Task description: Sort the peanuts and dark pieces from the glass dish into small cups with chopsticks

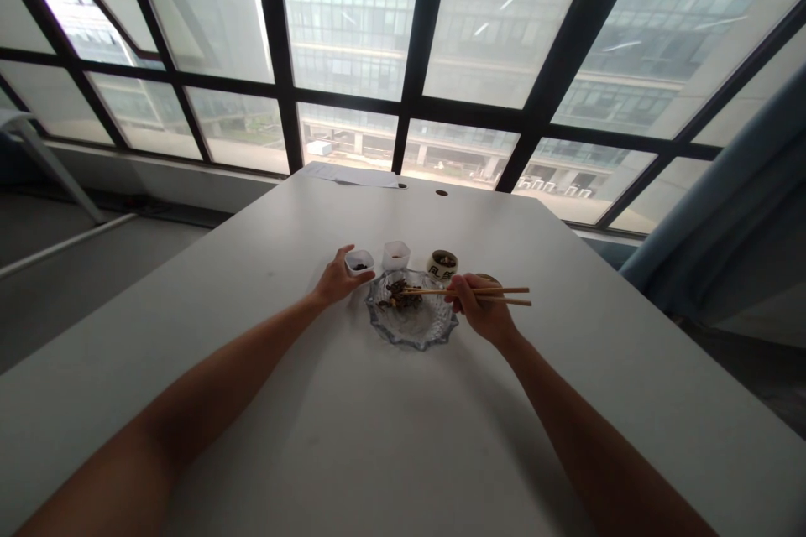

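Observation:
My left hand (336,278) grips a small white cup (368,257) with dark bits in it, beside the glass bowl. Wooden chopsticks (504,291) lie in my right hand (482,308), their tips down among the dark, dried-looking pieces (398,295) in the clear scalloped glass bowl (412,343). Behind the bowl stands a second white cup (396,257) with a little something at its bottom. To its right is a round cream pot (441,270) with dark characters on its side and dark contents. A round, lid-like thing (489,278) is partly hidden behind my right hand.
Everything stands on a large white table (302,436). Papers (353,175) lie at its far edge, near two round holes in the top. Tall dark-framed windows rise beyond, with a blue curtain (724,193) on the right and a white metal frame (56,164) on the left.

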A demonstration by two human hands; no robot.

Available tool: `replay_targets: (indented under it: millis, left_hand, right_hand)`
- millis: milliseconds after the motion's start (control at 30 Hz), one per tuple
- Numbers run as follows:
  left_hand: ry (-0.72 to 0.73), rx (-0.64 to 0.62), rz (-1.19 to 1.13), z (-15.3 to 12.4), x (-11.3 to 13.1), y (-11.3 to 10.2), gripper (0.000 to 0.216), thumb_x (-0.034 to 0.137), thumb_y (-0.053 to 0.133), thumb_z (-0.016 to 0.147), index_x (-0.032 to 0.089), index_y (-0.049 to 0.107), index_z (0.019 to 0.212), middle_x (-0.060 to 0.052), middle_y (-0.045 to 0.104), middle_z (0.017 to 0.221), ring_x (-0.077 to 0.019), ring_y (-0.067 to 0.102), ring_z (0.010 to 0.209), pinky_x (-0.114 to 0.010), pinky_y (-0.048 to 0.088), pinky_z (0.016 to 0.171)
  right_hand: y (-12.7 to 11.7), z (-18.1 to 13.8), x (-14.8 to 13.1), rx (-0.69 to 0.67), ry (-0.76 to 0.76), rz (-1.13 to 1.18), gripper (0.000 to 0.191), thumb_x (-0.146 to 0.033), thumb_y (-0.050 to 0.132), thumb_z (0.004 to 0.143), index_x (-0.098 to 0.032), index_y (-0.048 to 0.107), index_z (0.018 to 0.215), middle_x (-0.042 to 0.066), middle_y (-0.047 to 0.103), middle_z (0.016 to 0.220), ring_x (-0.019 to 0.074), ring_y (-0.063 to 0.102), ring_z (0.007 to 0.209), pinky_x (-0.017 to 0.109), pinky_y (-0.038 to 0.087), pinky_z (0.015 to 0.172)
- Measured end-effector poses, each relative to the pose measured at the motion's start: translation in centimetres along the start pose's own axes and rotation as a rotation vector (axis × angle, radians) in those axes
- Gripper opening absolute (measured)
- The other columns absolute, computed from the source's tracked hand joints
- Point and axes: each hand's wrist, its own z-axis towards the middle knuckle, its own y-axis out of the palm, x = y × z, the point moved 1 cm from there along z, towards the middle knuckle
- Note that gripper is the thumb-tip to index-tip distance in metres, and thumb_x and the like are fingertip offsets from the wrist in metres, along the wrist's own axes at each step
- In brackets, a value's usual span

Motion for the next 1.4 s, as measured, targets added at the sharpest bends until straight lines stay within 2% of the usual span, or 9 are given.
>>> replay_targets:
  millis: [367,467,633,767,933,1033,1133,1233,1400]
  left_hand:
    - [0.015,-0.001,-0.011,0.0,0.1,0.0,0.088,0.059,0.077,0.067,0.013,0.046,0.135,-0.014,0.071,0.109,-0.0292,0.068,0.100,-0.042,0.053,0.090]
    - [0.016,-0.004,-0.010,0.0,0.1,0.0,0.087,0.059,0.077,0.067,0.014,0.047,0.134,-0.012,0.071,0.105,-0.0281,0.069,0.096,-0.041,0.054,0.087]
    - [0.097,0.035,-0.046,0.1,-0.2,0.1,0.076,0.051,0.081,0.066,0.018,0.050,0.127,-0.009,0.072,0.103,-0.0248,0.070,0.093,-0.038,0.055,0.084]
    - [0.149,0.071,-0.039,0.0,-0.1,0.2,0.072,0.046,0.083,0.064,0.019,0.050,0.122,-0.008,0.071,0.106,-0.0242,0.069,0.097,-0.038,0.054,0.089]
    - [0.071,0.043,-0.044,0.1,-0.3,0.0,0.075,0.051,0.081,0.065,0.018,0.049,0.125,-0.009,0.071,0.106,-0.0262,0.069,0.098,-0.039,0.053,0.088]
    - [-0.024,0.003,-0.009,0.6,0.0,-0.7,0.085,0.056,0.080,0.065,0.014,0.047,0.131,-0.016,0.068,0.118,-0.0302,0.066,0.107,-0.043,0.051,0.094]
    - [0.064,0.053,0.089,1.3,1.8,-0.9,0.086,0.060,0.075,0.070,0.014,0.045,0.136,-0.020,0.057,0.137,-0.0336,0.056,0.125,-0.049,0.039,0.108]
    - [0.267,0.046,0.224,2.0,5.4,0.9,0.078,0.061,0.071,0.075,0.018,0.049,0.136,-0.017,0.056,0.141,-0.0347,0.047,0.134,-0.052,0.025,0.117]
    - [0.366,-0.294,0.413,4.6,11.3,7.7,0.081,0.063,0.069,0.074,0.017,0.050,0.137,-0.019,0.056,0.142,-0.0373,0.042,0.137,-0.060,0.007,0.119]
  right_hand:
    - [0.5,-0.8,-0.7,-0.111,-0.029,-0.066,0.050,-0.063,0.053,0.092,-0.021,0.066,0.068,0.003,0.068,0.058,0.0144,0.062,0.049,0.024,0.048,0.045]
    - [0.7,-0.7,-0.7,-0.032,0.015,0.039,0.051,-0.066,0.055,0.088,-0.021,0.066,0.068,0.003,0.068,0.057,0.0141,0.060,0.044,0.024,0.046,0.042]
    - [0.6,0.4,0.0,0.228,0.256,0.295,0.056,-0.075,0.059,0.079,-0.020,0.062,0.066,0.003,0.064,0.048,0.0130,0.052,0.033,0.024,0.039,0.031]
    - [0.2,1.0,1.1,0.298,0.384,0.463,0.055,-0.073,0.064,0.075,-0.019,0.059,0.065,0.004,0.065,0.048,0.0121,0.051,0.032,0.023,0.037,0.029]
    - [-0.3,1.5,2.0,0.308,0.397,0.526,0.052,-0.070,0.063,0.078,-0.019,0.057,0.068,0.004,0.065,0.048,0.0125,0.053,0.033,0.022,0.038,0.029]
    - [-1.4,1.9,2.2,0.385,0.363,0.530,0.051,-0.068,0.062,0.080,-0.019,0.056,0.067,0.003,0.064,0.048,0.0126,0.053,0.032,0.022,0.038,0.029]
    - [-3.4,2.2,2.1,0.523,0.292,0.461,0.050,-0.067,0.060,0.082,-0.019,0.057,0.068,0.003,0.064,0.047,0.0121,0.053,0.032,0.022,0.039,0.030]
    - [-5.3,2.3,1.9,0.588,0.196,0.342,0.049,-0.064,0.057,0.086,-0.019,0.058,0.068,0.002,0.064,0.047,0.0124,0.053,0.031,0.023,0.041,0.031]
    - [-6.5,2.3,1.9,0.615,0.153,0.268,0.049,-0.062,0.055,0.087,-0.019,0.058,0.065,0.002,0.063,0.046,0.0117,0.051,0.031,0.023,0.037,0.030]
